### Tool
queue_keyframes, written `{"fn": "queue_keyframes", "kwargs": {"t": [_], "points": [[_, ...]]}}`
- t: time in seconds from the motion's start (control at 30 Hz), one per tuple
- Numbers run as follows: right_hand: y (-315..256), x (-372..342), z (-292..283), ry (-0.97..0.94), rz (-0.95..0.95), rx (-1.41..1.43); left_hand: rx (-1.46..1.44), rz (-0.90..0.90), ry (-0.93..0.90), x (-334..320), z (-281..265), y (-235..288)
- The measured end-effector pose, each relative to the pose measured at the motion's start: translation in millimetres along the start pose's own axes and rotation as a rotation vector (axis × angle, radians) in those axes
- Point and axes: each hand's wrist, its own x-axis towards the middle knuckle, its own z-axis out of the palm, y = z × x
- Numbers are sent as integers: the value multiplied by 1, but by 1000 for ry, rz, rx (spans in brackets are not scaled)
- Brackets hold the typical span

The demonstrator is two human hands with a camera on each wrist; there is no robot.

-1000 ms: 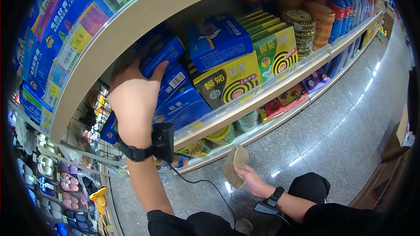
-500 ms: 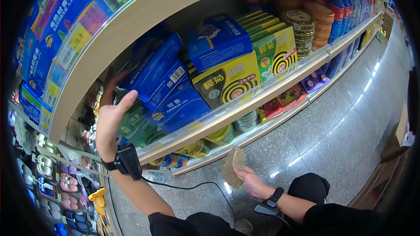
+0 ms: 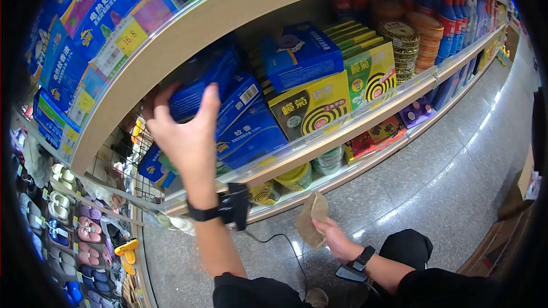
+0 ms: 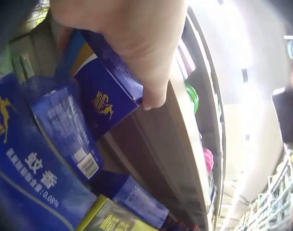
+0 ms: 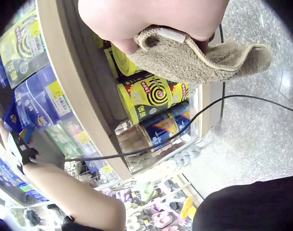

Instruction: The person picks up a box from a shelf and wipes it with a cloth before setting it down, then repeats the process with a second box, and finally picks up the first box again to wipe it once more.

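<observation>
My left hand [image 3: 185, 131] reaches into the shelf at its left end and grips a blue box [image 4: 105, 103]. The thumb lies along the near edge of this box, and the fingers are mostly hidden behind it. Just beside it lean blue mosquito coil boxes [image 3: 251, 131], one with a white barcode label. Another blue box [image 3: 154, 166] stands tilted below the left hand, near the wire mesh. Down in front of the shelf, my right hand [image 3: 338, 240] holds a folded brown cloth [image 5: 199, 62], which hangs out past the fingers.
Yellow and green coil boxes [image 3: 311, 108] stand right of the blue ones, with a blue box [image 3: 302, 57] on top. A clear strip edges the shelf [image 3: 319, 141]. Yellow tubs [image 5: 144, 98] sit below. A black cable [image 5: 185, 130] runs between the arms. Slippers [image 3: 88, 231] hang at left.
My left hand first moved left and down off the upper boxes, then came back up and right onto a blue box. Green packs seen at lower left are now mostly covered. The right hand keeps the cloth.
</observation>
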Motion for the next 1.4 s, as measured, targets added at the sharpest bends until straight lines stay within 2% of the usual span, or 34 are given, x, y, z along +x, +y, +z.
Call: {"fn": "queue_keyframes", "kwargs": {"t": [0.1, 0.17, 0.23, 0.3, 0.43, 0.5, 0.67, 0.77, 0.83, 0.93, 1.07, 1.13, 1.23, 1.27, 1.3, 1.37, 1.4], "points": [[2, 4, -1, -11, -33, 0, 235, 110, 207, -18, 28, 12], [6, 7, -4, 69, -1, -39, 339, 18, 215, -27, 42, 21], [4, 2, -3, 34, -21, -49, 347, 1, 193, -35, 43, 21], [-1, -8, 2, -3, -33, -53, 184, 20, 111, -39, 38, 15], [-5, -13, 4, 16, -24, -32, 118, 45, 149, -42, 34, -6], [-4, -11, -1, 4, -32, -19, -108, -124, -24, -39, 29, -16], [-1, -8, -7, 46, -24, -33, -106, -220, -144, -30, 18, -20], [-6, -14, -1, 31, -36, -56, -204, -217, -184, -24, 13, -29], [-5, -14, -2, 28, -26, -57, -213, -102, -221, -21, 13, -37], [-8, -17, 1, 12, -14, -33, -199, -54, -320, -18, 9, -43], [-4, -13, 0, -1, -41, -28, -321, -45, -389, -17, 9, -53], [-5, -16, 3, -9, -42, -39, -568, -123, -390, -17, 8, -55], [4, -11, -4, 9, -24, -65, -570, -149, -352, -16, -7, -50], [6, -9, -7, 42, -18, -79, -578, -246, -370, -19, -15, -54], [4, -10, -8, 35, -10, -92, -568, -254, -358, -19, -24, -65], [1, -14, -8, 102, -23, -45, -156, 87, -238, -10, -48, -102], [0, -15, -9, 99, -11, -45, -45, 66, -216, -3, -61, -121]]}}
